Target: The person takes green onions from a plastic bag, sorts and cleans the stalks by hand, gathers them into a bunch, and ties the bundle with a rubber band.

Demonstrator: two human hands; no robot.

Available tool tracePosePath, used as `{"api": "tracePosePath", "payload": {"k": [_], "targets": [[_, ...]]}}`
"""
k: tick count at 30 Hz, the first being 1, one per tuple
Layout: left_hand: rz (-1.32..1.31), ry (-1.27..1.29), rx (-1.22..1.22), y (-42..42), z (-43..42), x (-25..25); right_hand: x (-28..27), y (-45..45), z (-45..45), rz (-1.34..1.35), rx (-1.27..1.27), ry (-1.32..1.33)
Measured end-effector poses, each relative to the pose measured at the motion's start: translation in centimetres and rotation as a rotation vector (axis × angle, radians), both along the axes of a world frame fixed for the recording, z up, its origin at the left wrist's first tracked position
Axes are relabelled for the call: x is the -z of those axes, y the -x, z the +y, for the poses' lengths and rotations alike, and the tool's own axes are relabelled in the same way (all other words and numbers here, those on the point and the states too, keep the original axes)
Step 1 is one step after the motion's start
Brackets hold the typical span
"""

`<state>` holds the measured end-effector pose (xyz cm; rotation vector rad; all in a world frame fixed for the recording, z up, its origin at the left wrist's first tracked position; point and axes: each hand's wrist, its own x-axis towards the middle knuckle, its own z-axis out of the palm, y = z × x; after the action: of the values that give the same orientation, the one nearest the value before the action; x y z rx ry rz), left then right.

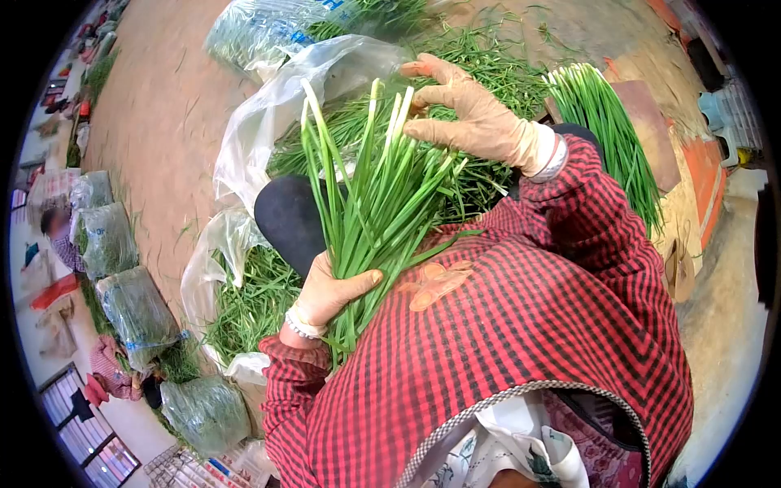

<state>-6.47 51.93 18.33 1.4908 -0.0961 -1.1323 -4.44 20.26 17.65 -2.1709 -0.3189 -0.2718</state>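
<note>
My left hand (333, 291), gloved, is closed around the lower leafy part of a bunch of garlic chives (370, 195). The bunch is held upright before my chest, leaning slightly, with its pale stem ends uppermost and uneven in height. Close beside those ends is my right hand (472, 114), also gloved, its fingers spread apart. Whether a fingertip touches a stem I cannot tell. Loose garlic chives (496, 69) lie in a heap behind the hands, partly hidden by them. A neat bundle of chives (606, 134) with aligned white ends rests at the right.
A board (648, 122) lies beneath the neat bundle. Clear plastic sheeting (252, 122) surrounds the loose heap at my left. Several wrapped bales (138, 313) line the far left, where other people sit. One more plastic-wrapped bale (260, 32) lies ahead.
</note>
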Motion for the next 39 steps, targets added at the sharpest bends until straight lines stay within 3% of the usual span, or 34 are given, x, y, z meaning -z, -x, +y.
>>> {"api": "tracePosePath", "payload": {"k": [4,7,8,9,14,15,17,19,21,24,27,29,31,34,39], "targets": [[0.08,0.011,-0.034,-0.1,-0.2,-0.2,0.5,0.2,-0.4,0.037,-0.124,0.117],[0.083,0.022,-0.031,-0.1,-0.4,0.3,0.1,0.3,-0.3,0.142,-0.086,-0.236],[0.07,0.054,-0.042,-0.1,-0.4,0.3,0.3,-0.2,-1.4,0.152,0.001,-0.145],[0.059,0.081,-0.053,0.0,-0.3,0.4,-0.2,-0.2,-2.1,0.23,0.077,-0.271],[0.184,0.067,-0.267,-0.2,0.4,0.5,0.2,0.8,-4.6,0.176,0.414,-0.334],[0.233,0.088,-0.307,-0.3,0.5,0.9,-0.8,1.3,-3.5,0.327,0.296,-0.565],[0.313,0.134,-0.267,-0.8,1.5,2.3,-3.1,2.2,-0.2,0.455,0.203,-0.355],[0.228,0.114,-0.283,-0.1,-0.2,1.2,-3.8,2.3,2.4,0.403,0.169,0.081],[0.15,0.113,-0.303,0.4,-1.2,0.8,-3.0,1.7,4.2,0.337,0.197,0.319],[0.143,0.121,-0.313,0.3,-1.1,1.2,-1.2,0.8,5.3,0.255,0.249,0.251],[0.293,0.157,-0.259,-0.1,-0.5,1.4,0.7,0.1,5.5,0.119,0.281,0.136],[0.308,0.173,-0.276,0.2,-0.8,1.4,2.1,-0.5,4.8,0.159,0.166,-0.195],[0.325,0.167,-0.275,0.2,-0.6,1.8,0.0,-0.2,3.9,0.516,0.16,-0.731],[0.256,0.156,-0.258,0.2,-0.9,1.0,-1.4,0.6,1.7,0.418,0.168,-0.905],[0.162,0.131,-0.225,0.2,-0.9,1.1,-1.6,-0.1,-5.3,0.075,0.415,-1.0]]}}
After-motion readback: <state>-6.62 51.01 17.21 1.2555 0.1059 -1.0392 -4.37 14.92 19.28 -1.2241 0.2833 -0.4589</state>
